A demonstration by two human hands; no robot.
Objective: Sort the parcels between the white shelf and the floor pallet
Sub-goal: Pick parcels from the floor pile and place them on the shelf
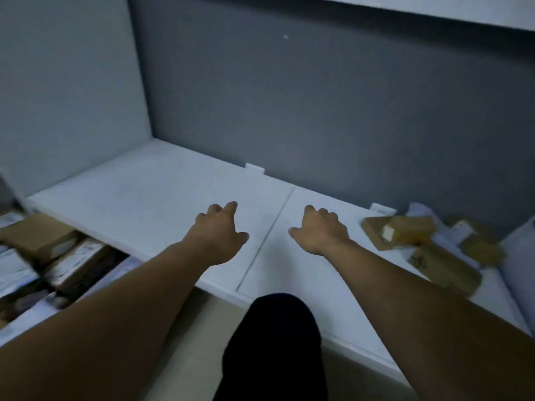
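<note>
Parcels of brown cardboard [411,230] lie in a loose heap at the right end of the long white shelf board [144,198]. I count at least four, among them a small box resting on a flat one, with pale plastic mailers [419,209] mixed in; blur keeps me from a surer number. A second heap of brown and white parcels [78,261] sits lower, past the shelf's left front edge. I make out two brown boxes there and several white packs, but cannot tell what they rest on.

Both my arms reach out over the bare middle of the shelf. My left hand [217,230] and my right hand [321,230] are loosely curled and hold nothing, one on either side of the single thin seam [266,235] across the board. Two small white brackets [254,168] stand at the grey back wall [318,96]. One dark trouser knee [275,342] shows below.
</note>
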